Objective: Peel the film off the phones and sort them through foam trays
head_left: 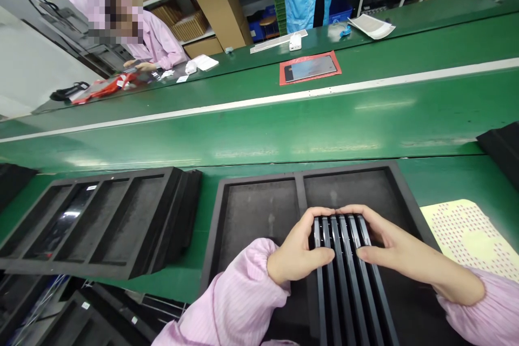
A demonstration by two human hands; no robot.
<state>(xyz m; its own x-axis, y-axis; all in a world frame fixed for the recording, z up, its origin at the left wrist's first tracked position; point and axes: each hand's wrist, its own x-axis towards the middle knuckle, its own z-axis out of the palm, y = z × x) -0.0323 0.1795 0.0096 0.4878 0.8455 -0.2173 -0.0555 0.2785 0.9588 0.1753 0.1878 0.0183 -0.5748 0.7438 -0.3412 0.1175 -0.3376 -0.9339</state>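
Note:
Both my hands grip a row of several thin black slabs (344, 275) that stand on edge inside a black foam tray (259, 186) in front of me. My left hand (298, 251) wraps round the left side of the row, fingers curled over its top. My right hand (383, 238) closes on the right side, its fingertips meeting the left hand's over the slabs' far ends. The tray's left compartment and the far part of its right compartment hold nothing.
A second black foam tray (101, 221) with several slots lies at left, one slot holding a glossy black slab. A yellow dotted sheet (470, 232) lies at right. Beyond runs a green conveyor (284, 130) with a tablet on a red mat (310, 68). A person in pink works at far left.

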